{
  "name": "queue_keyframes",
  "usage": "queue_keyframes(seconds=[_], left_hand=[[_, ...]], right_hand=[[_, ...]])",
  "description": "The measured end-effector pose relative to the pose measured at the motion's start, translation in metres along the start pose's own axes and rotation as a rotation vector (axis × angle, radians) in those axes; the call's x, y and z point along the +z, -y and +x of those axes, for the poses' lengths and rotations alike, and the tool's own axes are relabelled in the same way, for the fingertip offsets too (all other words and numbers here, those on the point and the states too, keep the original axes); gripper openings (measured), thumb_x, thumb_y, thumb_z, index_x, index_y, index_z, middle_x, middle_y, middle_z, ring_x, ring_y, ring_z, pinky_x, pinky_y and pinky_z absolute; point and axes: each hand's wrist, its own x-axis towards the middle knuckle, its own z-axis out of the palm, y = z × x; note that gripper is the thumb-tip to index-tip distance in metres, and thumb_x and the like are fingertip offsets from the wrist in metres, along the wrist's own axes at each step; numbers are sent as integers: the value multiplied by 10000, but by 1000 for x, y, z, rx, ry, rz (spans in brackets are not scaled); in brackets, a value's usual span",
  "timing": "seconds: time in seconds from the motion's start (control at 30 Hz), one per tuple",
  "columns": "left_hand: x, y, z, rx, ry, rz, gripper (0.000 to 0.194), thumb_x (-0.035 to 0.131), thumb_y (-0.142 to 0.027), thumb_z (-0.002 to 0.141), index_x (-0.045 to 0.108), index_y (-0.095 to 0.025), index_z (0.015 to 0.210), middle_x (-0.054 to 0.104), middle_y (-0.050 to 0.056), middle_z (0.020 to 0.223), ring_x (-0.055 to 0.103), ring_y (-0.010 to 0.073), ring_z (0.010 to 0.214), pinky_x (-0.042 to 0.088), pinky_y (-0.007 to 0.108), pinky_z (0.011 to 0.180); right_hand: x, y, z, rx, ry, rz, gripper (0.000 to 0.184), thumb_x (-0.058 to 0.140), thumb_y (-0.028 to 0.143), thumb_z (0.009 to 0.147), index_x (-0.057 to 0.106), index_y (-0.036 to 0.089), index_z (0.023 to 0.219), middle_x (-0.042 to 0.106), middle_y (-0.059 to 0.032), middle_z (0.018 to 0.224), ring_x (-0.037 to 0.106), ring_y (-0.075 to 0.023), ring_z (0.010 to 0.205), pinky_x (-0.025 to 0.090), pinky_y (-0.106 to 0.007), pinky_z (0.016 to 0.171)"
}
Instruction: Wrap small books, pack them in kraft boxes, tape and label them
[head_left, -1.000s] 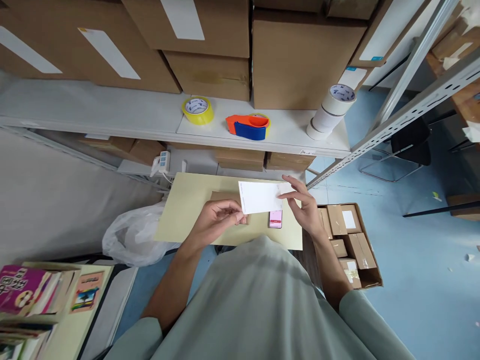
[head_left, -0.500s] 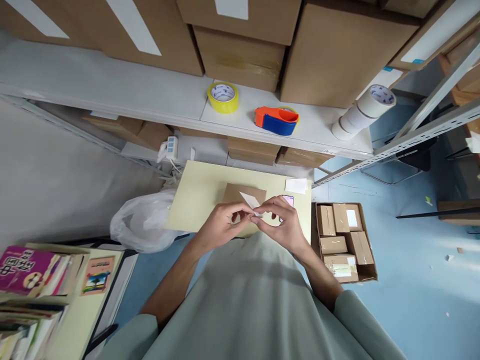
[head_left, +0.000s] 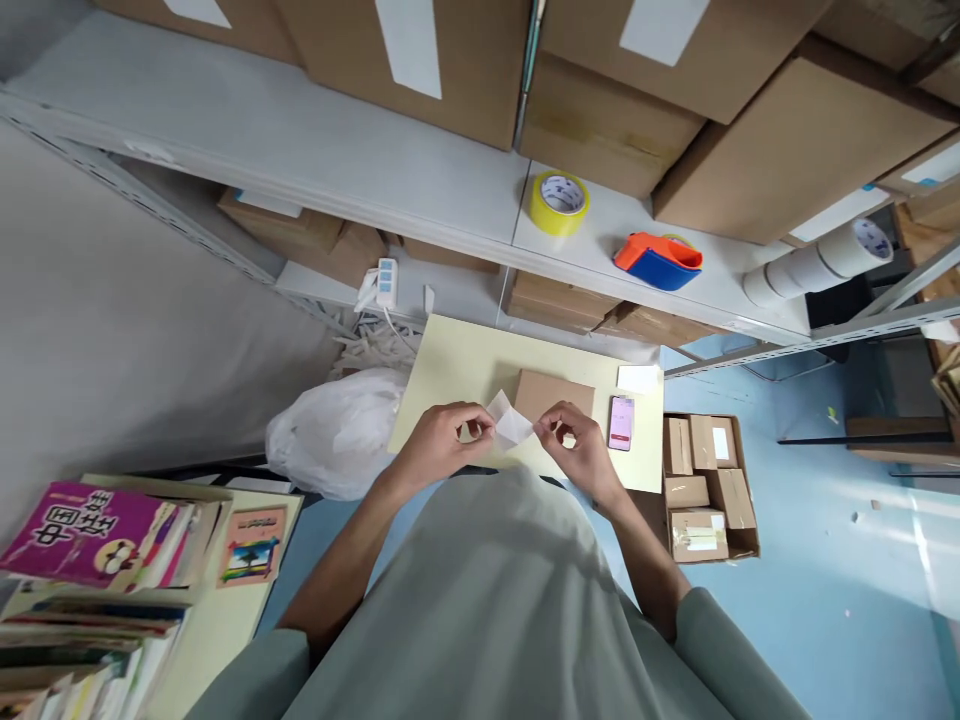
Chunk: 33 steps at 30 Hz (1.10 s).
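A small white label (head_left: pixel 514 428) is stretched between my two hands, bent so that a flap stands up on its left side. My left hand (head_left: pixel 450 438) pinches its left edge between thumb and forefinger. At the opposite corner, my right hand (head_left: pixel 574 445) has it in a similar pinch. Whether the flap is a separate backing layer, I cannot tell. Just behind the hands, a flat brown cardboard box (head_left: pixel 555 392) lies on the pale yellow table (head_left: pixel 457 370). A phone (head_left: pixel 621 422) with a lit screen and a few white labels (head_left: pixel 637 378) lie to its right.
Above the table, a grey shelf (head_left: pixel 330 150) bears yellow tape (head_left: pixel 559 203), an orange and blue tape dispenser (head_left: pixel 658 262), white rolls (head_left: pixel 817 262) and large cartons. A carton of small boxes (head_left: pixel 739 430) stands on the floor at right. Left are a white plastic bag (head_left: pixel 337 430) and books (head_left: pixel 90 535).
Both hands came together at the label's corner, then drew apart with it bent between them. Other white labels now lie at the table's right edge. The view has swung left.
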Motion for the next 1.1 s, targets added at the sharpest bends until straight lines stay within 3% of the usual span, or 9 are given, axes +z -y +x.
queue_keyframes(seconds=[0.23,0.37,0.5,0.63,0.73,0.83,0.93,1.0,1.1], left_hand=[[-62,120,-14,-173,-92,36,158,636,-361,828,747,-250,809,807,40,854,718,228,807,514,301,778],[-98,184,-14,-375,-314,141,159,631,-339,817,746,-234,849,818,54,906,733,252,890,515,317,850],[-141,227,-8,-535,-563,275,213,596,-310,910,757,-182,963,806,93,954,724,265,946,511,351,921],[-182,247,6,-565,-672,393,262,582,-283,990,768,-140,1107,778,92,1051,699,250,1023,498,354,986],[-208,253,21,-577,-660,449,329,554,-291,1044,747,-116,1245,747,94,1189,670,232,1107,480,355,1081],[-225,255,37,-570,-639,484,423,516,-253,1083,647,-36,1422,655,173,1452,578,269,1361,366,402,1252],[-233,256,50,-576,-585,496,648,504,-170,1075,314,148,1607,283,349,1747,294,382,1627,188,491,1348],[-234,254,57,-599,-541,501,761,504,-134,1059,129,246,1601,88,441,1760,164,450,1673,137,522,1358],[-223,245,66,-632,-516,530,812,513,-138,1042,77,300,1569,122,489,1726,105,490,1686,144,551,1363]], right_hand=[[37,-4,5,232,-122,-9,300,673,511,1000,696,237,881,688,-30,894,622,-189,801,521,-306,689],[48,-5,4,294,-307,-61,330,672,550,989,682,242,870,636,-14,826,524,-172,694,475,-297,617],[59,-6,0,313,-341,-57,352,691,581,985,699,245,880,626,-17,837,536,-177,718,496,-304,639],[69,-3,-2,340,-331,-41,382,709,612,973,715,241,885,625,-19,836,513,-169,691,477,-306,614],[72,-1,-3,349,-330,-18,397,717,631,961,712,243,876,621,-21,831,513,-176,697,490,-315,623],[73,0,-6,368,-337,-12,413,715,644,962,696,245,855,608,-20,817,507,-180,695,490,-317,615],[69,-2,-12,385,-349,-6,431,727,654,953,678,242,837,598,-17,805,488,-174,679,465,-309,591],[65,-3,-17,387,-363,4,451,735,673,938,677,238,834,594,-17,798,483,-170,673,452,-303,579],[56,-6,-25,400,-378,30,480,729,701,926,682,229,851,590,-15,787,455,-155,638,406,-287,534]])
